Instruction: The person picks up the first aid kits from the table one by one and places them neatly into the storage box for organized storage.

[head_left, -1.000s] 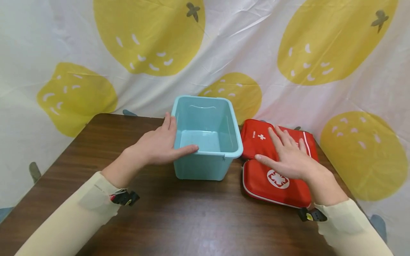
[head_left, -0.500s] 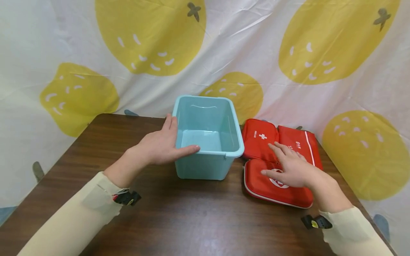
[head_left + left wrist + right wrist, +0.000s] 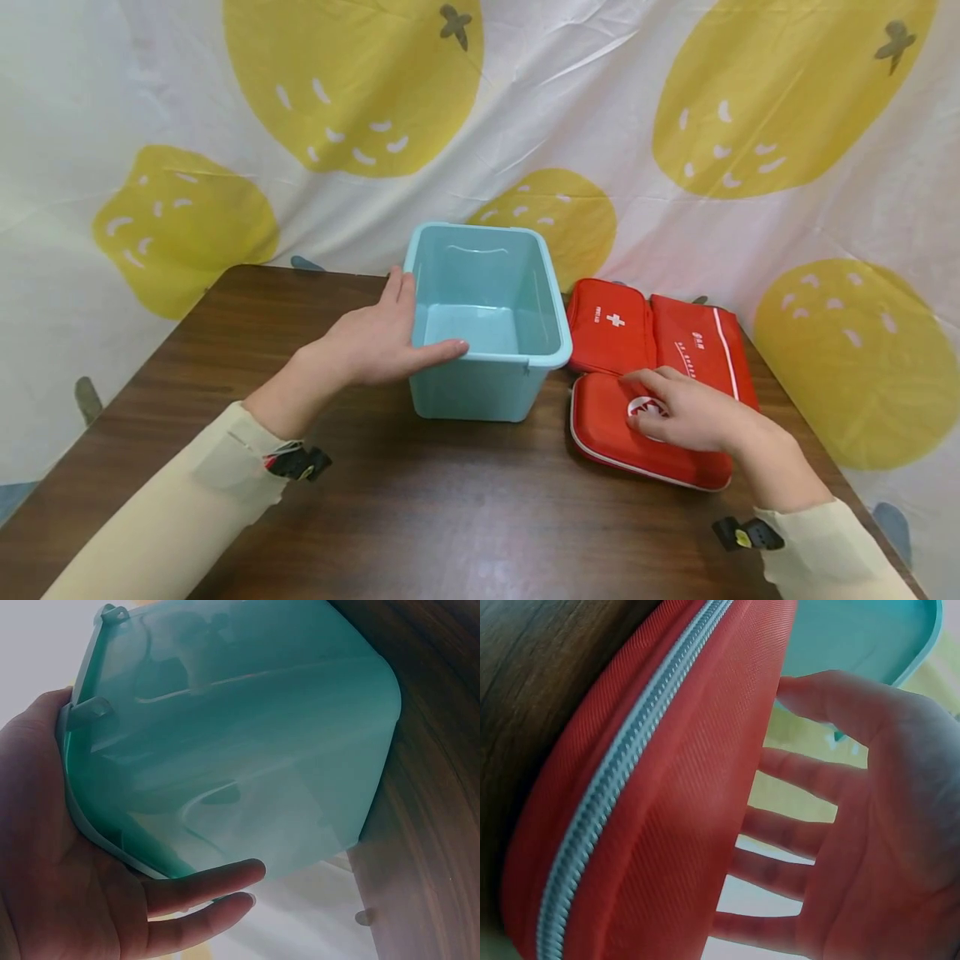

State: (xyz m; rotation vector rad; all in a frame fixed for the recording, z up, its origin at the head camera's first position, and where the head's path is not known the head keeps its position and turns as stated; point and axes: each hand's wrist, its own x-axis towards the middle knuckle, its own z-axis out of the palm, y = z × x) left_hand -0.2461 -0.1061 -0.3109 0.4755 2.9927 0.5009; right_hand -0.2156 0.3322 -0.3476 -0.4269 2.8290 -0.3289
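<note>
A light blue plastic bin (image 3: 480, 387) stands on the table. My left hand (image 3: 371, 337) rests against its left front corner, the thumb lying along the front rim. In the left wrist view two fingers (image 3: 206, 889) stretch straight beside the bin's wall (image 3: 247, 742). Over the red hard-shell case (image 3: 611, 429) with a white round emblem, my right hand (image 3: 690, 412) reaches down, thumb and fingers spread and slightly bent. The right wrist view has the case's zipped side (image 3: 682, 795) in front, covering the fingertips, so their exact contact with the top is hidden.
Behind the case lie a red first aid pouch (image 3: 609, 333) with a white cross and a flat red pouch (image 3: 701, 337) with a white stripe. The brown wooden table (image 3: 450, 508) ends at a curtain (image 3: 360, 217) printed with yellow fruit.
My right hand has come back toward me and down, from above the pouches onto the red case, its fingers bending slightly. The left hand stays at the bin.
</note>
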